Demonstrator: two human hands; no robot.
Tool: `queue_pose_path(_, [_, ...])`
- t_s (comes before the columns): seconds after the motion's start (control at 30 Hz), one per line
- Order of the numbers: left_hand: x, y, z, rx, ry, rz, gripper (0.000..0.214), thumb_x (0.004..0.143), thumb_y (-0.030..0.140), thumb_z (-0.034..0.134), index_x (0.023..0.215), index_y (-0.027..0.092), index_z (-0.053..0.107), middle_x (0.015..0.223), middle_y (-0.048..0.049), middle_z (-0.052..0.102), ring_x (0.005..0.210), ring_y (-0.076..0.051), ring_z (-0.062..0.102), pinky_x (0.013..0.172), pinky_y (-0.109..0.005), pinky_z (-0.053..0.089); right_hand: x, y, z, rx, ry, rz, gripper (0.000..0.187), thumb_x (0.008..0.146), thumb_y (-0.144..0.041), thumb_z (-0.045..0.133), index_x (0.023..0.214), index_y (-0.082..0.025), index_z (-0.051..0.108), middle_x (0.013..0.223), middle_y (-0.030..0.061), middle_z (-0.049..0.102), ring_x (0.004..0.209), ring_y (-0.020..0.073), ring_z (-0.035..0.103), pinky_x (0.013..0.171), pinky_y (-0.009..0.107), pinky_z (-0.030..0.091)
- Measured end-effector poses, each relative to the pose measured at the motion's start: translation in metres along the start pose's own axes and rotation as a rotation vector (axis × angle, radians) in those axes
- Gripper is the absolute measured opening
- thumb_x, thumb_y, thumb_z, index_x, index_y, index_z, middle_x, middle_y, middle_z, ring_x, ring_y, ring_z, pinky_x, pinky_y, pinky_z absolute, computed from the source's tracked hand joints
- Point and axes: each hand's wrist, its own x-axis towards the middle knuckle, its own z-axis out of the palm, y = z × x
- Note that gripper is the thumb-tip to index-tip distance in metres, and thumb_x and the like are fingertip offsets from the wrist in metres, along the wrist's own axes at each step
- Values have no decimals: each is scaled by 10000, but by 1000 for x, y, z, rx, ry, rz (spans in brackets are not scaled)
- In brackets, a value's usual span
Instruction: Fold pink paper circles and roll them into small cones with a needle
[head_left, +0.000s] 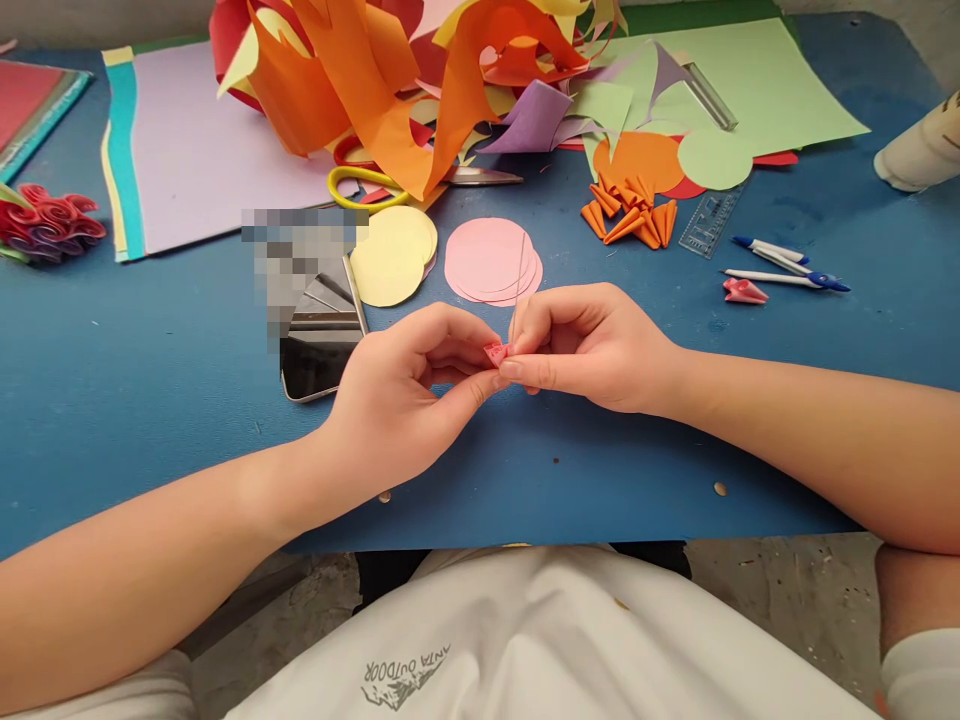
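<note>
My left hand [405, 385] pinches a small pink paper roll [496, 353] between thumb and fingers. Meeting it from the other side, my right hand [592, 350] has its thumb and fingertips closed at the roll's right end. A thin straight needle-like rod [520, 275] rises from the right fingertips; its lower end is hidden. Just beyond the hands lie pink paper circles [487, 260] in a loose stack, with yellow paper circles [390, 262] to their left. Another pink paper roll [745, 291] rests to the right, below two pens [787, 278].
A phone [319, 365] lies beside my left hand. Farther back are yellow-handled scissors [367, 188], orange paper cones [630, 212], a clear ruler [709, 222] and a heap of paper scraps [345, 70]. A bottle [919, 150] stands at right; a rolled-paper flower [52, 222] lies at left.
</note>
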Motion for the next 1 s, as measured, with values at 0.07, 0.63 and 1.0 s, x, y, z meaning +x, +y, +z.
queue_pose_path(0.07, [-1, -1, 1, 3, 25, -21, 244, 813, 73, 815, 922, 220, 653, 876, 34, 793, 813, -129, 796, 762, -201, 685, 1, 1, 0, 8, 23, 9, 327, 766, -341, 916, 711, -161, 648, 671, -15, 667, 582, 105, 627, 547, 243, 515])
queue_pose_path(0.63, [2, -10, 2, 1, 6, -25, 110, 847, 137, 795, 912, 204, 737, 907, 19, 800, 843, -113, 776, 826, -186, 673, -3, 3, 8, -68, 154, 55, 402, 683, -412, 962, 683, -164, 645, 686, 0, 658, 628, 118, 568, 577, 270, 477])
queue_pose_path(1.0, [4, -6, -1, -41, -7, -67, 123, 861, 207, 813, 917, 196, 705, 928, -18, 798, 850, -154, 774, 803, -246, 671, 1, 4, 4, -7, 122, 27, 501, 603, -452, 1001, 822, -174, 645, 752, -23, 627, 656, 103, 547, 582, 246, 485])
